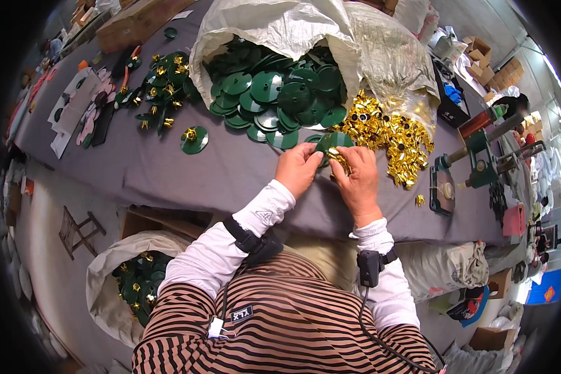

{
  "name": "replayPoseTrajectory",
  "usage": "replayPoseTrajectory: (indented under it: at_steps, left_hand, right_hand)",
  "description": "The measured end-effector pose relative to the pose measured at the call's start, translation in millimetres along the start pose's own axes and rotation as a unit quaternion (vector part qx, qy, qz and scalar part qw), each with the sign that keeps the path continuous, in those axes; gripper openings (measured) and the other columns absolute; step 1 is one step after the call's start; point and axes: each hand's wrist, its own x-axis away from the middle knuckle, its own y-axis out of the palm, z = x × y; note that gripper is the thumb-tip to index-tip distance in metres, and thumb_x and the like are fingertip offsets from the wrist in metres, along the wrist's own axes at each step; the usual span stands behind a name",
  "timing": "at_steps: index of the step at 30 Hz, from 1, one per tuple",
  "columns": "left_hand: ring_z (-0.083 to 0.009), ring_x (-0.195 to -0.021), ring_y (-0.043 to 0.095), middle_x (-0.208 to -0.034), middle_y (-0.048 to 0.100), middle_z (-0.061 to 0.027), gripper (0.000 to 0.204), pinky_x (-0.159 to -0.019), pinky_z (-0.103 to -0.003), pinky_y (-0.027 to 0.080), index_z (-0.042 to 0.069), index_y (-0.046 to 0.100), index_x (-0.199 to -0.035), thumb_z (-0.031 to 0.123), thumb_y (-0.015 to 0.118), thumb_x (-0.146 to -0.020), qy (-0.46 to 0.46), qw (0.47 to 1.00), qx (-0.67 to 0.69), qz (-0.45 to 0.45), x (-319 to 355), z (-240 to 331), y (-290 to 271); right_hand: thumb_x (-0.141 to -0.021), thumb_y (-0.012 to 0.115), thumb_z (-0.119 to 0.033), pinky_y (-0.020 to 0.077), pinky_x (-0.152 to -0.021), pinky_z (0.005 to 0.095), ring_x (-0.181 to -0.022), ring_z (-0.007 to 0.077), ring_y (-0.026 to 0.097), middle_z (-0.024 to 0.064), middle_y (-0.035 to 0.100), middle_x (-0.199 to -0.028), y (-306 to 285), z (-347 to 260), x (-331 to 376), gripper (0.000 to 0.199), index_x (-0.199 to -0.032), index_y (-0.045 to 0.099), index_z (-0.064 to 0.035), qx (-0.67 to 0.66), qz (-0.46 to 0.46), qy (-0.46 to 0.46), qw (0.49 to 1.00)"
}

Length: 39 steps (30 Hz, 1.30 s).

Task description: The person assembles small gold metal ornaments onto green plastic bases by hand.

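Observation:
Close together over the near side of the table, both my hands meet at one round green disc point(336, 139). My left hand point(296, 168) pinches the disc's left edge between thumb and fingers. Curled at its right side, my right hand point(359, 177) holds a small shiny gold clip-like piece point(336, 155) against the disc's face; its fingertips partly hide the piece. Just beyond, a heap of green discs point(266, 87) spills from an open white woven sack point(280, 25). To the right of it lies a pile of gold pieces point(389, 138).
Several green discs with gold pieces fitted point(165, 78) lie at the left, one point(194, 139) apart from them. A green hand press point(480, 156) stands at the right. Below the table, an open sack point(106, 280) holds more fitted discs. A folding stool point(80, 232) is on the floor.

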Motion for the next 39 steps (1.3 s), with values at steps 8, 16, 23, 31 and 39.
replayPoseTrajectory:
  at_steps: [8,16,23,31,39]
  left_hand:
    - [-0.0211,-0.073,0.067,-0.087,0.069,-0.0149,0.022,-0.066,-0.031,0.051,-0.003,0.062,-0.104,0.013,0.059,-0.088,0.136,0.976,-0.170,0.014,11,14,4]
    - [-0.0310,-0.083,0.066,-0.097,0.066,-0.0165,0.030,-0.072,-0.034,0.052,0.002,0.061,-0.113,0.002,0.061,-0.083,0.361,0.874,-0.326,-0.018,26,17,-13]
    - [-0.0319,-0.086,0.065,-0.096,0.066,-0.0175,0.026,-0.073,-0.036,0.053,0.001,0.061,-0.108,0.004,0.063,-0.083,0.292,0.895,-0.321,-0.104,30,21,-43]
    - [-0.0274,-0.081,0.067,-0.093,0.067,-0.0145,0.025,-0.070,-0.031,0.052,0.003,0.062,-0.110,0.004,0.061,-0.085,0.278,0.906,-0.299,-0.110,28,29,-48]
    - [-0.0260,-0.077,0.066,-0.090,0.067,-0.0156,0.026,-0.070,-0.030,0.052,0.003,0.062,-0.111,0.007,0.061,-0.086,0.213,0.907,-0.346,-0.115,31,32,-42]
  right_hand:
    - [-0.071,0.073,-0.010,0.0467,-0.070,0.0364,-0.082,0.0263,0.054,0.0078,0.059,-0.085,0,1,-3,0.023,-0.093,0.066,-0.0068,0.025,0.004,-0.008,1.000]
    - [-0.079,0.072,-0.014,0.0444,-0.066,0.0256,-0.070,0.0119,0.058,0.0039,0.065,-0.078,2,-3,15,0.018,-0.092,0.069,-0.0028,-0.237,-0.073,0.268,0.931]
    - [-0.087,0.066,-0.013,0.0449,-0.068,0.0207,-0.074,0.0070,0.058,0.0008,0.066,-0.086,11,-8,21,0.017,-0.098,0.069,0.0003,-0.528,-0.159,0.452,0.701]
    - [-0.087,0.067,-0.017,0.0458,-0.061,0.0236,-0.072,0.0088,0.059,0.0002,0.066,-0.081,15,-10,19,0.018,-0.094,0.067,-0.0006,-0.485,-0.166,0.436,0.740]
    - [-0.086,0.066,-0.013,0.0474,-0.065,0.0231,-0.071,0.0095,0.060,0.0026,0.067,-0.084,12,-6,10,0.016,-0.094,0.068,0.0005,-0.439,-0.203,0.449,0.752]
